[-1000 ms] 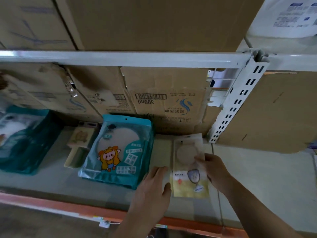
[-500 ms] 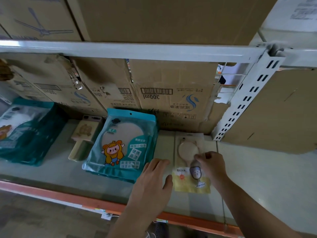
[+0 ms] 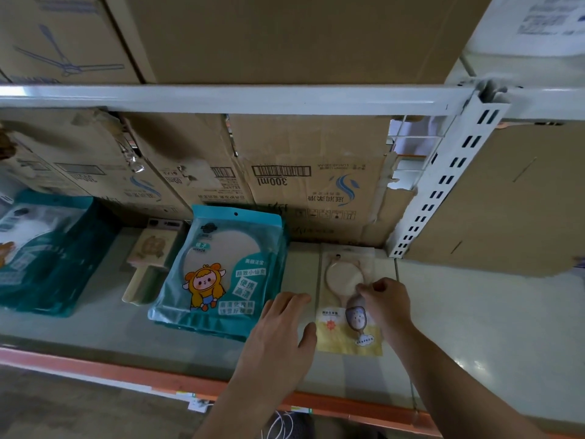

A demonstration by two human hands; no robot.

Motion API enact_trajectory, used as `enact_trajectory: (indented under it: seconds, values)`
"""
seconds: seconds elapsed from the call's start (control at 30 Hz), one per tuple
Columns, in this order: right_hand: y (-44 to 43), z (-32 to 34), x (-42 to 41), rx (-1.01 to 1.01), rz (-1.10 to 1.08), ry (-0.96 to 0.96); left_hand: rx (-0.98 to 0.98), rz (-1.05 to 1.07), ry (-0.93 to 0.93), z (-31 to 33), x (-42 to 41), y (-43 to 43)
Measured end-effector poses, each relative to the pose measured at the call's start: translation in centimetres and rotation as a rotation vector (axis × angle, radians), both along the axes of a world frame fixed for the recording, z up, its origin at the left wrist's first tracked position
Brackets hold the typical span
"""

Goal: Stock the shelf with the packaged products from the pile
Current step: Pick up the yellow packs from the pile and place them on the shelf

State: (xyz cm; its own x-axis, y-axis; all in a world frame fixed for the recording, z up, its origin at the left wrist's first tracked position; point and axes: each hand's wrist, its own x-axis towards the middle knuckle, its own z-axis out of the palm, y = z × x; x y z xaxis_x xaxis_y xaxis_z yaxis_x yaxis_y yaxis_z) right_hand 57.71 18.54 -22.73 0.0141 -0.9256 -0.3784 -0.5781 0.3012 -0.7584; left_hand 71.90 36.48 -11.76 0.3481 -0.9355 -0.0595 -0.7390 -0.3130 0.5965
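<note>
A pale shelf (image 3: 474, 312) with an orange front edge (image 3: 126, 372) carries a yellow packet (image 3: 332, 337) lying flat, a small hand mirror inside it. The right grip (image 3: 387, 304) lies on the packet's middle with fingers curled, thumb and forefinger pinching its front. The left grip (image 3: 278, 337) rests flat on the shelf just left of it, fingers straight, thumb at the packet's edge. Further left lie a teal mirror packet (image 3: 221, 270), a wooden brush (image 3: 148, 251) and more teal packets (image 3: 41, 248). Cardboard boxes (image 3: 316, 185) stand behind, beside a white slotted post (image 3: 443, 185).
</note>
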Motion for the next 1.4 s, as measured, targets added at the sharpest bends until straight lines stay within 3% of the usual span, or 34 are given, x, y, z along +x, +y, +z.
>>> enact_trajectory:
  seconds: [0.73, 1.0, 1.13, 1.3, 1.4]
  values:
    - [0.2, 1.2, 0.4, 0.01, 0.096, 0.115, -0.03, -0.02, 0.007, 0.2, -0.3, 1.1]
    - [0.7, 3.2, -0.3, 0.06, 0.221, 0.311, -0.035, -0.038, 0.02, 0.7, -0.5, 2.0]
    - [1.7, 5.3, -1.6, 0.123, 0.184, 0.287, -0.049, -0.055, 0.011, 1.0, -0.7, 2.7]
    - [4.7, 8.5, -4.1, 0.177, 0.338, 0.335, -0.052, -0.066, -0.052, 2.5, -0.9, 3.4]
    - [6.2, 11.6, -6.0, 0.099, 0.52, 0.385, -0.032, -0.053, -0.135, 4.2, -0.4, 3.4]
